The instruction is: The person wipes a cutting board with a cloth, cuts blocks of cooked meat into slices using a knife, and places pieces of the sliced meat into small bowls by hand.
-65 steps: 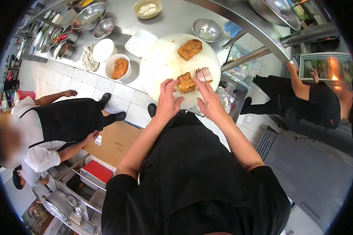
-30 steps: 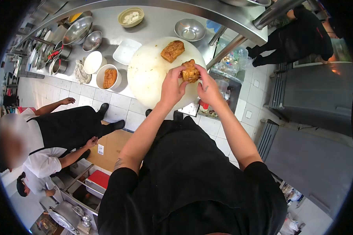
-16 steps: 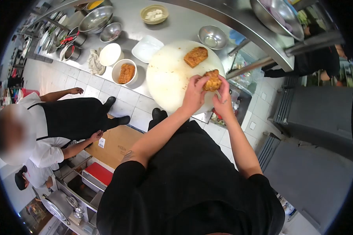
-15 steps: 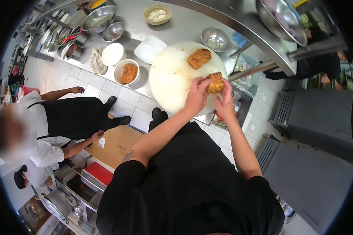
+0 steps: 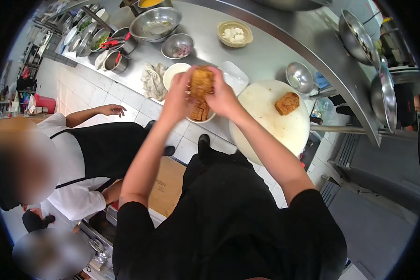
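Note:
My left hand and my right hand grip a golden-brown fried block of food from opposite sides. They hold it above a white bowl, which my hands partly cover. Inside that bowl lies another fried block with cuts across its top. To the right, a third fried block rests on a round white cutting board dotted with crumbs.
A white square dish, a pale round bowl and a crumpled cloth lie around my hands. Metal bowls stand behind. A steel shelf overhangs the right side. A co-worker in a black apron stands at left.
Both hands have carried the fried block from over the cutting board leftward to above the white bowl. The camera view has shifted left too.

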`<state>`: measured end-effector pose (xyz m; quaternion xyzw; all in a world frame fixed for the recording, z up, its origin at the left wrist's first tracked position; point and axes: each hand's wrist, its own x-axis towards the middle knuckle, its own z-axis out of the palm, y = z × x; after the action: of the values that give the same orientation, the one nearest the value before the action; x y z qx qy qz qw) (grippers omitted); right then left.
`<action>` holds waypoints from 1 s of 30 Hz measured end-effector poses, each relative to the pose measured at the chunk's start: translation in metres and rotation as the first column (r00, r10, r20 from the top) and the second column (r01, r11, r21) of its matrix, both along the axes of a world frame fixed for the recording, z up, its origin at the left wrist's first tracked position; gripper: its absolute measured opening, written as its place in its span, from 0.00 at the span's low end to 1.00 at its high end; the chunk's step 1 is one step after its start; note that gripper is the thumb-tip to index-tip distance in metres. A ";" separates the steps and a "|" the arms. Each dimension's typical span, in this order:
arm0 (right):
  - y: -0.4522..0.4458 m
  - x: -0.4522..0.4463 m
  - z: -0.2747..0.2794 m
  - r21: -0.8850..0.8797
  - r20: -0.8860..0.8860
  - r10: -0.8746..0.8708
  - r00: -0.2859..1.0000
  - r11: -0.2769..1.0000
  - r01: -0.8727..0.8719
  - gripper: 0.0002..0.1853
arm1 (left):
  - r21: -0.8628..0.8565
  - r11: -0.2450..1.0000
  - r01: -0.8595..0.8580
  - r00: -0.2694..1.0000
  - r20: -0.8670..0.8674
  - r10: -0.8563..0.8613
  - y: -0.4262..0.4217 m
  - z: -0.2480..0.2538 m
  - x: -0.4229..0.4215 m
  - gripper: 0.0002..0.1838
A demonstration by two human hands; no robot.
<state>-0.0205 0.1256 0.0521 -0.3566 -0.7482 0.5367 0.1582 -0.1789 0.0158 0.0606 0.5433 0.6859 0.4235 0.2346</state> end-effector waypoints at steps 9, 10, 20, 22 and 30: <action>0.062 -0.151 -0.078 -0.528 0.342 0.216 0.915 0.849 -0.003 0.21 | -0.711 0.640 0.293 0.939 0.087 -0.333 0.098 -0.114 -0.163 0.58; 0.054 -0.149 -0.069 -0.576 0.250 0.144 0.957 0.817 0.027 0.17 | -0.711 0.621 0.329 0.908 0.057 -0.416 0.105 -0.124 -0.160 0.57; -0.004 0.106 0.004 -0.081 -0.075 -0.070 0.995 0.995 0.064 0.27 | -0.521 0.844 0.126 0.822 -0.422 -0.383 0.088 -0.084 -0.148 0.41; -0.031 0.217 -0.001 -0.284 -0.234 -0.372 0.898 0.910 0.303 0.22 | -0.464 0.848 0.257 0.900 -0.204 -0.384 0.080 -0.066 -0.117 0.39; -0.092 0.406 -0.045 0.233 0.509 -0.625 0.591 0.762 0.604 0.13 | -0.206 0.691 0.693 0.715 0.065 -0.696 0.154 -0.024 0.127 0.23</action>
<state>0.3855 0.0337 0.0073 -0.7300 -0.6002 0.3065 0.1136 -0.0524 0.1695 0.0368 0.7370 0.4735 0.2218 0.4284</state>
